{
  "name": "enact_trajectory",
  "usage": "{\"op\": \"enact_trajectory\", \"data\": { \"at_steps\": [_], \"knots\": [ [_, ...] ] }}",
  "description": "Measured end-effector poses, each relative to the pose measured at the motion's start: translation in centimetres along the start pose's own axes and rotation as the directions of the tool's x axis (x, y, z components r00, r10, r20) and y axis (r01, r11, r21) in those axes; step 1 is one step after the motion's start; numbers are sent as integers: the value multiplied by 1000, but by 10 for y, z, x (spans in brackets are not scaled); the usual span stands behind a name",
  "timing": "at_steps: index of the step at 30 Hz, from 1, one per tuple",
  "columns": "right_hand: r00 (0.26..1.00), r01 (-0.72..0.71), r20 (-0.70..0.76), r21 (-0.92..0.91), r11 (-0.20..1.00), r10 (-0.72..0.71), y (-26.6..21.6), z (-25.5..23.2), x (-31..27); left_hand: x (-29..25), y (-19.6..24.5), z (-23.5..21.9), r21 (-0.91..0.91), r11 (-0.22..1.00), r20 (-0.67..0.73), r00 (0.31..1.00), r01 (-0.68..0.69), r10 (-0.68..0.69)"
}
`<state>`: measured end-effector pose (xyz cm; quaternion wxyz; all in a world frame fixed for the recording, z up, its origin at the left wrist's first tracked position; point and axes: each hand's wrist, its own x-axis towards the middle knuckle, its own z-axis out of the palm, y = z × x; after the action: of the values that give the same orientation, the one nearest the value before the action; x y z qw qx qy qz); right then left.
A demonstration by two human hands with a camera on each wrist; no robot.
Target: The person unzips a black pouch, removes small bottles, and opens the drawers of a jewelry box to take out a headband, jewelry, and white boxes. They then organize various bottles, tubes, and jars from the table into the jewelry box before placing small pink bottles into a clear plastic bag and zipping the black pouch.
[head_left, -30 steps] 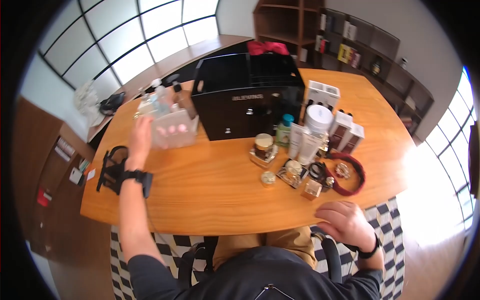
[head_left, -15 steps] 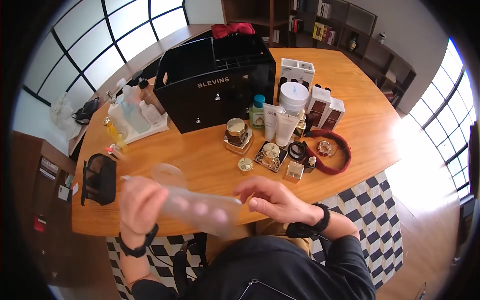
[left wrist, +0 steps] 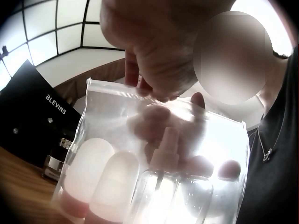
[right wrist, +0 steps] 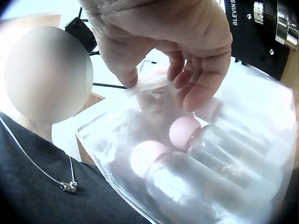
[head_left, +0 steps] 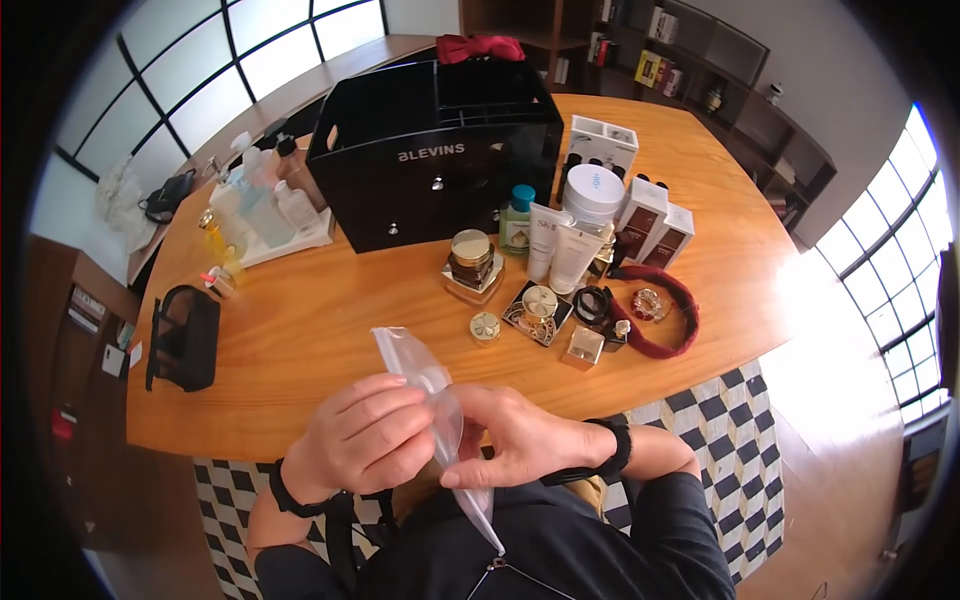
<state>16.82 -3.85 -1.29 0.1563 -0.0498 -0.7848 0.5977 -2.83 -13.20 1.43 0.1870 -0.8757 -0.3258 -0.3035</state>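
A clear zip pouch [head_left: 408, 352] is held up above the front edge of the table, between my two hands. My left hand [head_left: 365, 435] pinches it by the zip edge along the top. My right hand [head_left: 535, 435] grips the same top edge from the other side, thumb and curled fingers around it in the right wrist view. Inside are several small clear bottles with round pink caps [right wrist: 148, 158], a spray bottle [left wrist: 164, 156] and pale rounded containers [left wrist: 114, 184] with pinkish ends.
A black BLEVINS organizer [head_left: 400, 190] with a red bow [head_left: 480, 48] stands at the back. Jars, tubes, boxes and a red headband [head_left: 690, 320] crowd the right. Pump bottles stand on a white tray [head_left: 290, 245] at left, near a black mesh case [head_left: 188, 340].
My left hand has brought the pouch from beside the bottles at the left to in front of my body. My right hand has come up from the table's front edge to grip it.
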Motion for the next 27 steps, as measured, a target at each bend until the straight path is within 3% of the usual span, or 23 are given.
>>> {"op": "enact_trajectory", "data": {
  "at_steps": [3, 7, 10, 11, 12, 14, 16, 21, 24, 27],
  "knots": [
    [997, 74, -10, -40, 997, -74, 1, -1, 3, 1, 4, 1, 33, 999, -24, 1000, 3, -2],
    [998, 11, -61, 117, 993, -4, 5, -2, 3, -6, 5, 1, 72, 997, -55, 998, 23, -19],
    [990, -43, -124, 213, 976, 71, 0, -11, 2, -10, 3, -12, 37, 999, 1, 999, 38, -38],
    [981, -76, -142, 336, 939, 131, -8, -14, 1, -15, 4, -14, -65, 994, -1, 996, 89, -89],
    [974, -11, -214, 263, 965, 69, 1, -16, 0, -21, 5, -16, -165, 977, 0, 990, 136, -138],
    [962, -78, -219, 346, 935, 161, -8, -25, -1, -30, 6, -26, -251, 947, 23, 979, 201, -202],
    [947, -47, -287, 309, 950, 140, -2, -27, -2, -29, 8, -46, -225, 944, 55, 971, 240, -233],
    [939, 26, -342, 173, 985, 36, 10, -32, 9, -34, 17, -71, -76, 950, -77, 948, 302, -307],
    [950, -14, -309, -178, 984, -42, 9, -25, 19, -38, 16, -63, -96, 956, -58, 957, 278, -285],
    [970, -28, -237, -315, 949, -50, 2, -21, 24, -46, 15, -53, -96, 941, -27, 945, 323, -327]
  ]
}}
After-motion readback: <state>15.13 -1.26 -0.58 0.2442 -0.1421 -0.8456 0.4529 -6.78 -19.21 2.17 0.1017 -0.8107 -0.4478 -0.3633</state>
